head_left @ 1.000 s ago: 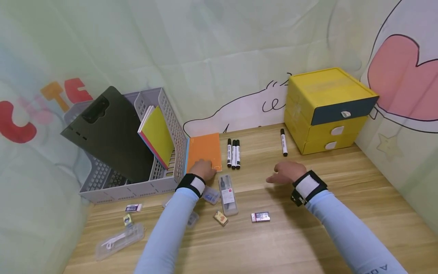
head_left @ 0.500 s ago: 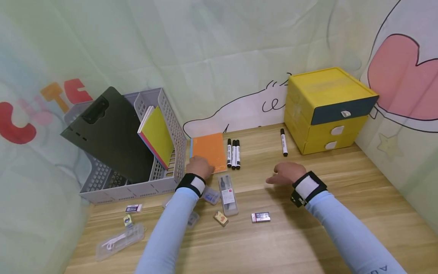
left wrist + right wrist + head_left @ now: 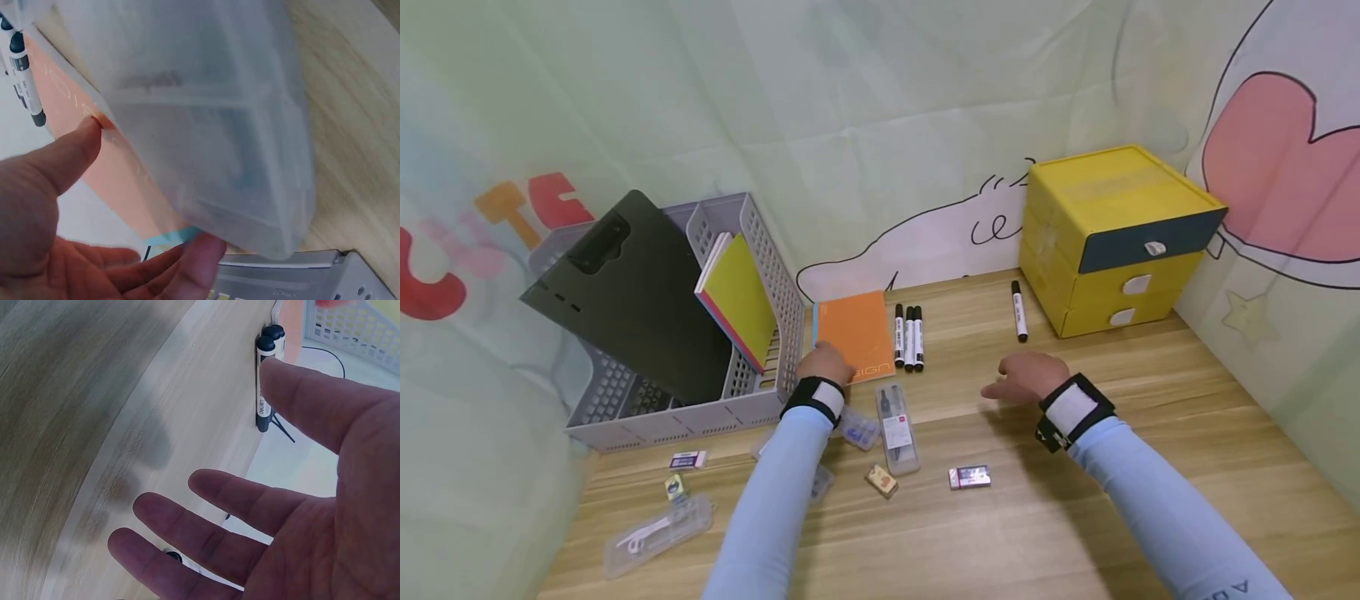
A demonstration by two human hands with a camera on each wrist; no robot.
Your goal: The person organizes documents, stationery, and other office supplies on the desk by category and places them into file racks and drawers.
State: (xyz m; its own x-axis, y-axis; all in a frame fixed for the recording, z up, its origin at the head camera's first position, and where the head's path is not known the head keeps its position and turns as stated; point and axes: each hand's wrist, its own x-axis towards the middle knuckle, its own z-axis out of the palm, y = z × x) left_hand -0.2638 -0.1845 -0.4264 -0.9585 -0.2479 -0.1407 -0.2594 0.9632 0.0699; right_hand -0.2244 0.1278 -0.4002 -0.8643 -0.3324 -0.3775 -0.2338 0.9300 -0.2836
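Observation:
In the head view my left hand (image 3: 824, 365) is at the near left corner of an orange notebook (image 3: 854, 327) with a blue spine edge. The left wrist view shows the thumb on the cover's near edge and the fingers curled at the spine end, holding the notebook's corner. A clear plastic box (image 3: 206, 125) fills much of that view. My right hand (image 3: 1026, 377) hovers over the table, holding nothing, its fingers (image 3: 181, 531) loosely spread. Several black-capped markers (image 3: 909, 338) lie just right of the notebook.
A grey organizer (image 3: 700, 417) at left holds a black clipboard (image 3: 632, 308) and thin books (image 3: 741, 304). Yellow drawers (image 3: 1123, 242) stand at back right beside one marker (image 3: 1018, 311). A compass case (image 3: 897, 429), erasers (image 3: 968, 477) and a scissors case (image 3: 658, 533) lie in front.
The orange notebook has slid right, away from the organizer and towards the markers. My left hand has since shifted left along it, baring more cover lettering. My right hand has stayed put.

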